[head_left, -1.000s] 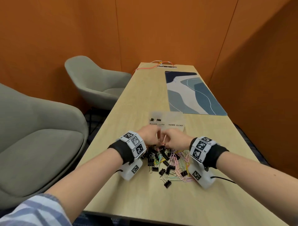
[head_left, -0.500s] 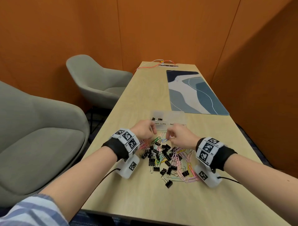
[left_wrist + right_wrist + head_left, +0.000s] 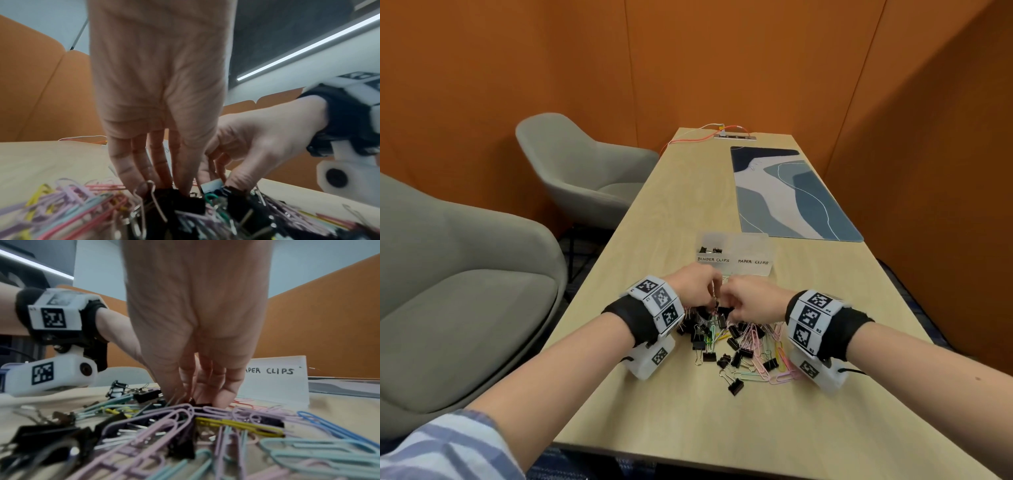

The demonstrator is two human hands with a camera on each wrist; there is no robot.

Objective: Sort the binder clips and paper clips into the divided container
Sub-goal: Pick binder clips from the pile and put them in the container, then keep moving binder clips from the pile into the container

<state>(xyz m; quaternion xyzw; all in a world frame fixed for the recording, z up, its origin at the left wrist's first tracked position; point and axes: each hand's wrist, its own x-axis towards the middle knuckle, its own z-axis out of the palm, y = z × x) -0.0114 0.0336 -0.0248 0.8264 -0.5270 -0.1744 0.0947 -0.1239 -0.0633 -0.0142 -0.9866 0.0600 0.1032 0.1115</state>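
A mixed pile of black binder clips (image 3: 736, 356) and coloured paper clips (image 3: 760, 342) lies on the wooden table. Behind it stands a clear divided container (image 3: 753, 270) labelled BINDER CLIPS and PAPER CLIPS, with a few binder clips (image 3: 710, 249) in its left compartment. My left hand (image 3: 709, 296) and right hand (image 3: 726, 305) meet over the pile's far edge. In the left wrist view the left hand (image 3: 180, 188) pinches a black binder clip (image 3: 180, 201). The right hand (image 3: 191, 399) digs into the pile, its fingertips closing on a black binder clip (image 3: 202, 404) with wire handles.
A blue patterned mat (image 3: 787, 195) lies further back on the right of the table (image 3: 722, 428). A power strip with orange cables (image 3: 734, 136) sits at the far end. Two grey armchairs (image 3: 585, 171) stand to the left. Orange walls enclose the space.
Half a second ago the hands were slightly apart above the pile's far edge. They have since come together and dropped lower into the clips.
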